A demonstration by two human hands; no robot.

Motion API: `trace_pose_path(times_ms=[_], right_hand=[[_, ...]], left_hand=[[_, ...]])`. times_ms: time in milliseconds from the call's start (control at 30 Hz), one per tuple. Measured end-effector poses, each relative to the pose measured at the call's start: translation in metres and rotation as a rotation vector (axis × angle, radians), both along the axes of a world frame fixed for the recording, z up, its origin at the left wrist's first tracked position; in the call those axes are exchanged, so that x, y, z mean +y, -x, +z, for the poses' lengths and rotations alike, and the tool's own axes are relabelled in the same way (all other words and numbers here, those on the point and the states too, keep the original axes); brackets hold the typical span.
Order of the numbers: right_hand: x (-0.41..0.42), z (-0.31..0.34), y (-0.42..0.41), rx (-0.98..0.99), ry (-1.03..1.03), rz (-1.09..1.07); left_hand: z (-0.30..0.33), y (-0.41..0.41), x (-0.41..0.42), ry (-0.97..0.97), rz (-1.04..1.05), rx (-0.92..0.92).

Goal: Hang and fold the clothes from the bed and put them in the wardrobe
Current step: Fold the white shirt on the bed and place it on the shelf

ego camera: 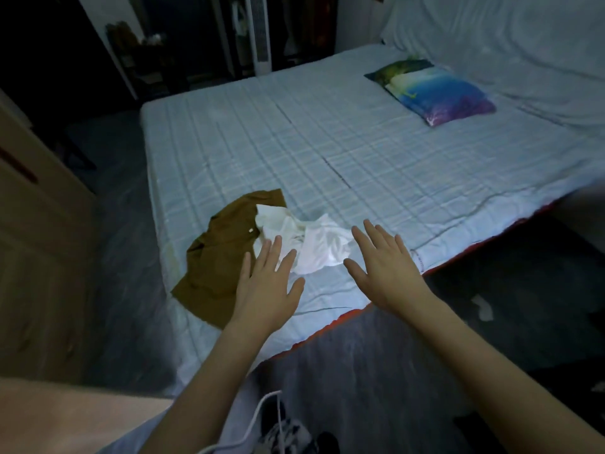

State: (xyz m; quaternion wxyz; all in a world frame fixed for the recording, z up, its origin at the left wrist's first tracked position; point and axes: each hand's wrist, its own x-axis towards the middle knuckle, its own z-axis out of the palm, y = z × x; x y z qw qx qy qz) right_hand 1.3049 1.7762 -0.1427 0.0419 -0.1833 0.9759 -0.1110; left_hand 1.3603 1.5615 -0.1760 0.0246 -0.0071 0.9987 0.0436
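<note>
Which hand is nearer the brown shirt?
Left. The left hand hovers open at the brown shirt's right edge; the right hand is further right, past the white garment.

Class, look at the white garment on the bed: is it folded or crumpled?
Crumpled. The white garment lies bunched in uneven wrinkles, partly overlapping the brown garment, with no flat, squared edges.
</note>
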Motion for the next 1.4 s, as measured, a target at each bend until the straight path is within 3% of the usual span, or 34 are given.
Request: trace_pose_path(times_ms=[267, 600, 733, 1233, 1400], right_hand=[[-0.002, -0.024, 0.067, -0.077, 0.019, 0.02], [-0.068, -0.041, 0.208, -0.143, -0.063, 0.174], [-0.091, -0.056, 0.253, -0.184, -0.107, 0.202], [-0.134, -0.148, 0.326, -0.39, -0.257, 0.425], [-0.137, -0.188, 0.347, -0.504, -0.29, 0.532]], left_hand=[[-0.021, 0.081, -0.007, -0.013, 0.013, -0.091], [-0.07, 0.198, -0.063, -0.111, 0.147, -0.169], [-0.088, 0.235, -0.087, -0.143, 0.198, -0.312], [-0.187, 0.256, -0.129, -0.269, 0.416, -0.645], [-0.225, 0.256, -0.114, -0.492, 0.606, -0.668]])
